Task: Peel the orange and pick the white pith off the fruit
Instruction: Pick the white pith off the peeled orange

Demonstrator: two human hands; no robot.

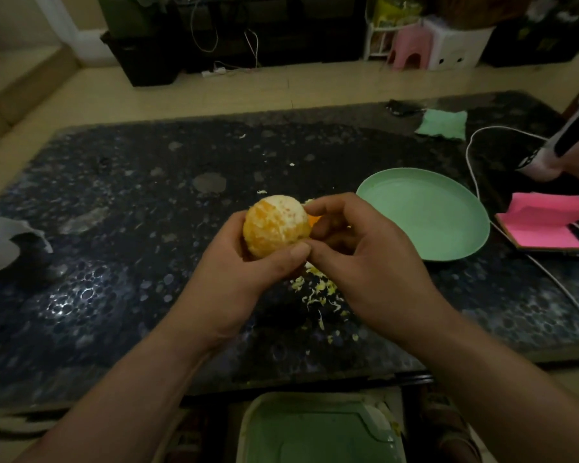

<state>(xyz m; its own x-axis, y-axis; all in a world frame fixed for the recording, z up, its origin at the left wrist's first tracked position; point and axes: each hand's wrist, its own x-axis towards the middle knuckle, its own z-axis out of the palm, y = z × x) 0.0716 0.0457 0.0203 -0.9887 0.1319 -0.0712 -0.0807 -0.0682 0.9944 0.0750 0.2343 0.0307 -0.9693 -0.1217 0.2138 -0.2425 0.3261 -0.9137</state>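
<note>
The peeled orange (276, 225) is held above the dark table (121, 202), its left side bare orange flesh and its right side still coated in white pith. My left hand (248, 262) grips it from below and the left, thumb across its lower front. My right hand (358, 248) curls against the fruit's right side, its fingertips on the pith next to my left thumb. A scrap of orange peel (315, 219) shows behind my right fingers. Several pale pith shreds (321, 292) lie on the table below my hands.
An empty green plate (425, 215) sits right of my hands. Further right are a pink notepad (542, 225), a white cable (472, 162) and a pink device. A green cloth (443, 123) lies at the far edge. A green bin (315, 429) stands below the table's near edge.
</note>
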